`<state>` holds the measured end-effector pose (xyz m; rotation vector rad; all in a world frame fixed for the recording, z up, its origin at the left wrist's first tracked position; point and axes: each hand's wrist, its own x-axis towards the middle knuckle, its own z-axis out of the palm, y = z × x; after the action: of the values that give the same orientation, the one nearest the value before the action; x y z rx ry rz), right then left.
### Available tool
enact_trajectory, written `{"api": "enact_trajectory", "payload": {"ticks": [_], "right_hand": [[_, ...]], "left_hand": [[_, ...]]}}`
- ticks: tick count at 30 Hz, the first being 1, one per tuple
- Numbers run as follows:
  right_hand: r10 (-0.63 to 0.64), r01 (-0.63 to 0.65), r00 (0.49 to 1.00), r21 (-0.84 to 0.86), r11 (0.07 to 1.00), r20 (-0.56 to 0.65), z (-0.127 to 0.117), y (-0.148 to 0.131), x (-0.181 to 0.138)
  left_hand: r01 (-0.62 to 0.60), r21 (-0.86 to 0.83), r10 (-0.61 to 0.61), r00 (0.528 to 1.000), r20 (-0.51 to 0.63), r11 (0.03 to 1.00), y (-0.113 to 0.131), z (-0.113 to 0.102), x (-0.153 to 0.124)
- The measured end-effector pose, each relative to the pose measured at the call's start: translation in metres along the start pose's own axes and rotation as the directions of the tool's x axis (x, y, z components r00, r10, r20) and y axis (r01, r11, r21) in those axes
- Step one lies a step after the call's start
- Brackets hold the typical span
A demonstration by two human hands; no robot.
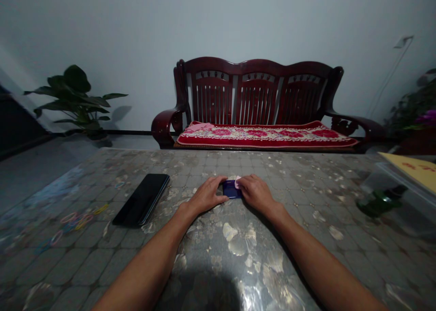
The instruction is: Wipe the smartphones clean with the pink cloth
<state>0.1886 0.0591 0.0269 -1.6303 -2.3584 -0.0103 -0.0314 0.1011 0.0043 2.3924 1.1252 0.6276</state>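
Note:
A small, flat, dark blue rectangular object lies on the patterned tablecloth, straight ahead of me. Its exact kind does not show. My left hand holds it at the left end, with the thumb on the near edge and the fingers on the far edge. Pinched in my right hand is a small pink cloth, pressed against the right part of the blue object. The right fingertips are partly hidden behind the hand and the cloth.
A black smartphone lies to the left, with several coloured rubber bands beyond it. At the right stand a green bottle and a clear plastic box under a yellow card. Past the table is a wooden bench.

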Motion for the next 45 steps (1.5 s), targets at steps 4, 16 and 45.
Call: {"api": "enact_trajectory", "payload": {"ticks": [4, 16, 45], "right_hand": [[-0.103, 0.102, 0.994, 0.043, 0.994, 0.026, -0.001, -0.009, -0.003], [0.027, -0.024, 0.999, -0.096, 0.995, 0.032, -0.008, 0.004, -0.006], [0.429, -0.381, 0.884, -0.247, 0.891, 0.185, -0.037, 0.006, -0.016]], "left_hand": [[0.001, -0.007, -0.001, 1.0, -0.009, 1.0, 0.0, 0.0, 0.0], [0.004, 0.021, -0.005, 1.0, 0.02, 1.0, -0.001, 0.0, 0.0], [0.012, 0.041, -0.012, 1.0, 0.022, 0.999, -0.001, -0.001, 0.001]]}}
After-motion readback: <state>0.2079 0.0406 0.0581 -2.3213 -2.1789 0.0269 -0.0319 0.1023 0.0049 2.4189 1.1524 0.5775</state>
